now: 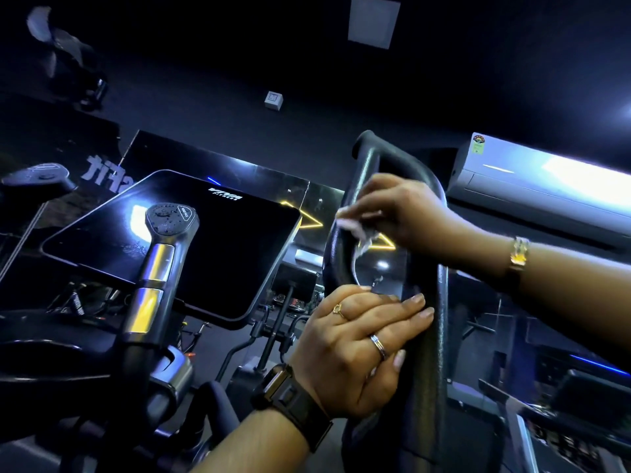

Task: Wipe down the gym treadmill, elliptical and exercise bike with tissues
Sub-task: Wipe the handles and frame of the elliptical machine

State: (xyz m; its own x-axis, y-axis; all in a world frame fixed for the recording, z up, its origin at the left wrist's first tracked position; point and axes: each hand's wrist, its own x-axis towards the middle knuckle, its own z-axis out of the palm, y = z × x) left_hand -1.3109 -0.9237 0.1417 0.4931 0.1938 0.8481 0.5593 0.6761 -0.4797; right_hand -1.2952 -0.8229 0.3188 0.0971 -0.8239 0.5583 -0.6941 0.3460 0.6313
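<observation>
nearest the camera, the left forearm comes up from the bottom edge with a black watch [290,401] on its wrist. the left grip [355,346] lies on the elliptical handle [426,370], a dark textured bar that rises and bends over into a loop. its fingers are laid across the bar nearly straight with the nails showing, and the thumb rests lower against the same bar. it is open and flat on the handle rather than wrapped round it, and two rings [379,346] show on the fingers.

just above it, the right grip [406,213] reaches in from the right with a gold watch [519,254] on the wrist. it is narrow: the fingertips pinch a crumpled white tissue [362,233] and hold it against the inner curve of the loop. a loose tail of the tissue hangs down inside the loop, towards the left fingers but apart from them.

left of the hands stands a second handle [160,264], with shiny metal plates on its stem and a wet-looking head. behind it is the dark tilted console screen [218,247], which carries a small white logo near its top edge and glare from a light at its left.

farther off, a white air conditioner [532,179] is mounted on the right wall, brightly lit. yellow light strips [307,216] glow behind the loop, and the rest of the room is dark.
</observation>
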